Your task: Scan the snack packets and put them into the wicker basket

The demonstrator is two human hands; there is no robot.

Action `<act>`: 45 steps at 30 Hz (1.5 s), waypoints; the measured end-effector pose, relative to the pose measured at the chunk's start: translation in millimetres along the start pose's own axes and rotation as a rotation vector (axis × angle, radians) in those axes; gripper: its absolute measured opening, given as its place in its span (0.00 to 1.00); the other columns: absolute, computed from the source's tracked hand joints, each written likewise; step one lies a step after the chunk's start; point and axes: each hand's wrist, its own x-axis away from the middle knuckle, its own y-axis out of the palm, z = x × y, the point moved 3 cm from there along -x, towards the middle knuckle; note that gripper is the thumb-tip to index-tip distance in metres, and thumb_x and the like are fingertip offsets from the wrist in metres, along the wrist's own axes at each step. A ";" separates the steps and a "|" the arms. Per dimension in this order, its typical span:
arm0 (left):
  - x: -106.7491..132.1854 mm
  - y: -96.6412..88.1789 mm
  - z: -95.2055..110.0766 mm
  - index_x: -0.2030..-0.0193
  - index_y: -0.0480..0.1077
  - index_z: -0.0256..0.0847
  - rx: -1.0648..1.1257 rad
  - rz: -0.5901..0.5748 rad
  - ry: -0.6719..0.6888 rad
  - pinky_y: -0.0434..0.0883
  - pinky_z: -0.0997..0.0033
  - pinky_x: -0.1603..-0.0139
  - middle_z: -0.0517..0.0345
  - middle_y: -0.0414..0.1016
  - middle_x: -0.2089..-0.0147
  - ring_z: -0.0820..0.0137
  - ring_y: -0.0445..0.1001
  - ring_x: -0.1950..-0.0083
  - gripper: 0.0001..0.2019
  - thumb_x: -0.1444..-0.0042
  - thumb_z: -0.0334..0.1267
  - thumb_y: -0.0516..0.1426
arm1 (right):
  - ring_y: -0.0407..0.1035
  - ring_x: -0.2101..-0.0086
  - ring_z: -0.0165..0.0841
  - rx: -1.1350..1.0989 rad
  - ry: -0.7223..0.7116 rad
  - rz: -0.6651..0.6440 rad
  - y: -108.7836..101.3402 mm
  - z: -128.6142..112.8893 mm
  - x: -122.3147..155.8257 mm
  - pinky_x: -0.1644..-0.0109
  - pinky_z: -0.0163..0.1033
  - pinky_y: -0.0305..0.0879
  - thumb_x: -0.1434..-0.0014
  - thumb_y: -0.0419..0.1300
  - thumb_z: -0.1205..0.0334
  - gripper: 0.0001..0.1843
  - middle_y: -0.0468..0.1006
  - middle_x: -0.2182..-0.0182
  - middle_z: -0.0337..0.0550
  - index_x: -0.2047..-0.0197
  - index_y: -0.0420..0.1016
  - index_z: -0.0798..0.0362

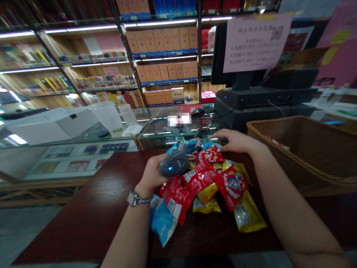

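Observation:
My left hand (153, 172) is wrapped around a dark grey barcode scanner (174, 164) with a lit blue spot on its head. The scanner is over the left part of a pile of snack packets. Red packets (201, 178) lie mostly on top, with yellow packets (249, 214) and blue ones (163, 219) around and beneath them. At the far right side of the pile, my right hand (234, 140) reaches in with fingers stretched and thumb apart. It is beside a red packet (209, 154); whether it touches the packet I cannot tell.
The pile lies on a dark red-brown wooden counter (111, 208). To the right stands a wicker basket (301, 156). Behind are a glass display case (156, 128), a monitor (219, 56) with a paper notice (256, 44), and a computer mouse (199, 111). A white box (50, 124) is at left.

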 end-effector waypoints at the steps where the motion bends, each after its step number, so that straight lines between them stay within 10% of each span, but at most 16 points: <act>1: 0.0 0.3 -0.1 0.64 0.76 0.38 -0.001 -0.005 0.001 0.75 0.69 0.66 0.55 0.81 0.68 0.65 0.78 0.68 0.10 0.53 0.39 0.65 | 0.66 0.41 0.41 -0.025 -0.042 -0.123 14.0 -5.4 -4.8 0.36 0.41 0.61 0.54 0.68 0.65 0.40 0.69 0.38 0.42 0.36 0.70 0.42; 4: -0.1 0.8 -0.1 0.66 0.76 0.38 -0.005 -0.016 0.001 0.74 0.70 0.67 0.55 0.80 0.69 0.66 0.78 0.69 0.08 0.53 0.38 0.65 | 0.69 0.44 0.44 0.032 0.036 -0.345 52.2 -10.6 -15.1 0.41 0.42 0.66 0.63 0.70 0.71 0.52 0.69 0.38 0.44 0.33 0.67 0.40; 9: -0.4 0.5 0.5 0.64 0.76 0.38 -0.005 -0.023 0.005 0.74 0.70 0.66 0.55 0.81 0.67 0.64 0.79 0.67 0.08 0.52 0.36 0.64 | 0.69 0.45 0.43 0.137 0.056 -0.325 81.7 -4.0 -25.7 0.42 0.41 0.65 0.55 0.63 0.73 0.41 0.73 0.42 0.50 0.35 0.69 0.47; 16: 0.2 -0.7 0.3 0.66 0.75 0.38 -0.006 -0.022 0.003 0.73 0.71 0.68 0.56 0.80 0.68 0.66 0.78 0.68 0.07 0.52 0.37 0.63 | 0.74 0.59 0.36 -0.182 0.241 -0.210 48.3 27.4 -24.2 0.57 0.34 0.68 0.43 0.60 0.62 0.13 0.81 0.59 0.44 0.55 0.77 0.53; 28: -0.1 1.0 1.1 0.67 0.75 0.39 0.001 -0.023 -0.001 0.73 0.70 0.68 0.56 0.79 0.69 0.66 0.77 0.69 0.08 0.53 0.39 0.64 | 0.73 0.73 0.29 -1.182 0.382 -0.036 32.6 -3.0 -16.8 0.69 0.33 0.74 0.38 0.62 0.64 0.06 0.80 0.69 0.40 0.57 0.75 0.54; 45: -2.0 1.2 5.3 0.56 0.78 0.38 0.057 -0.037 -0.017 0.78 0.65 0.59 0.50 0.85 0.60 0.59 0.83 0.62 0.17 0.54 0.40 0.66 | 0.76 0.72 0.32 -1.276 0.382 0.085 27.6 -2.2 -17.8 0.66 0.36 0.75 0.38 0.62 0.62 0.07 0.82 0.69 0.45 0.58 0.77 0.56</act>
